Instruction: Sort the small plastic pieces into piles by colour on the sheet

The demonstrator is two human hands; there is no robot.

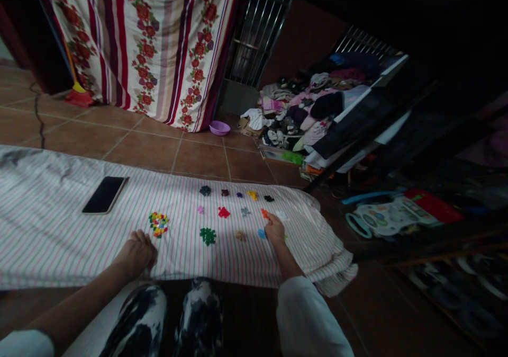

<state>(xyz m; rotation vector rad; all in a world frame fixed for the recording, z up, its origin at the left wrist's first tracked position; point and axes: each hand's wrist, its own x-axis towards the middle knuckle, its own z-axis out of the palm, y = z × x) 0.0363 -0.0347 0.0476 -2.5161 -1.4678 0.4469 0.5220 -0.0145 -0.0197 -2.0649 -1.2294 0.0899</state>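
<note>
My right hand reaches over the cloth, fingertips pinched at the small orange pieces. White pieces and light blue pieces lie close beside it. My left hand rests on the cloth with its fingers curled, and whatever it may hold is hidden. Just beyond it sits a pile of small mixed-colour pieces. Sorted by colour, other little heaps are spread between the hands, among them green pieces, red pieces, tan pieces and grey pieces.
A striped cloth covers the low surface, with a dark-screened phone at left. Dark pieces and yellow pieces lie in the far row. Beyond are a purple basin, a floral curtain and heaped clothes.
</note>
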